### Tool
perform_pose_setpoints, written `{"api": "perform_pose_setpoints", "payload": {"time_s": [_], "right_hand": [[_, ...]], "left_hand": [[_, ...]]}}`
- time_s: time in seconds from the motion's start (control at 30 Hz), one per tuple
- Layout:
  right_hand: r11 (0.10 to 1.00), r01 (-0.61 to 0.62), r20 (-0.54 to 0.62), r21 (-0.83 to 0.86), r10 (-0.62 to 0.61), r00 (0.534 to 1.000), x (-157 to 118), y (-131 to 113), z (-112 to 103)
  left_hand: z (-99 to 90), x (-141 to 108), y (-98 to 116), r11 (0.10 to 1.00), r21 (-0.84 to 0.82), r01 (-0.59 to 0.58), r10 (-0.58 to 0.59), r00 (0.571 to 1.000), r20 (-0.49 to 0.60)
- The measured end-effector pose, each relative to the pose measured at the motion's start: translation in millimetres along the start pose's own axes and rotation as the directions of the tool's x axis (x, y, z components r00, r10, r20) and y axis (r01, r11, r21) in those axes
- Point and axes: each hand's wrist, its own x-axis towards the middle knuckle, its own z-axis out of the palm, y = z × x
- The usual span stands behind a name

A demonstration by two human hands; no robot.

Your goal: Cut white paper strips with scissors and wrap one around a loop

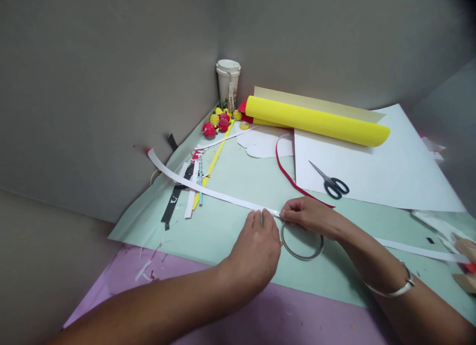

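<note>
A long white paper strip [219, 195] lies across the green sheet, its far left end curling up off the table. My left hand [256, 251] rests its fingertips flat on the strip near the right end. Just beyond them, my right hand [308, 216] pinches at that end, where a short shiny stretch shows on the paper. A thin grey ring [304, 258], which looks like a roll of narrow tape, is at the pinching fingers and stands out below them. The fingers partly hide how the tape meets the strip.
Scissors [330, 182] lie on white card [372, 171], behind my right hand. A yellow corrugated roll [316, 121], red strip [288, 176], lidded cup [228, 82] and red and yellow balls [209, 131] are farther back. Scraps [173, 201] lie left; another person's hand [466, 248] is at right.
</note>
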Motion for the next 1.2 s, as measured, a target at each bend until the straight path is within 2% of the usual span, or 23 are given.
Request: {"api": "perform_pose_setpoints", "payload": {"time_s": [0.27, 0.97, 1.2], "right_hand": [[1.0, 0.001, 0.005, -0.013, -0.001, 1.0, 0.0, -1.9, -1.4], [1.0, 0.004, 0.061, 0.012, -0.005, 0.998, -1.6, -3.5, -6.7], [1.0, -0.006, 0.035, -0.014, 0.006, 0.999, -5.7, -0.3, -9.7]], "left_hand": [[0.1, -0.6, 0.3, 1.0, -0.019, -0.006, 0.007, 0.999, 0.044], [0.4, 3.9, -2.4, 1.0, -0.03, -0.002, 0.003, 1.0, 0.03], [-0.6, 5.4, -4.0, 0.999, -0.034, 0.004, -0.004, 1.0, 0.012]]}}
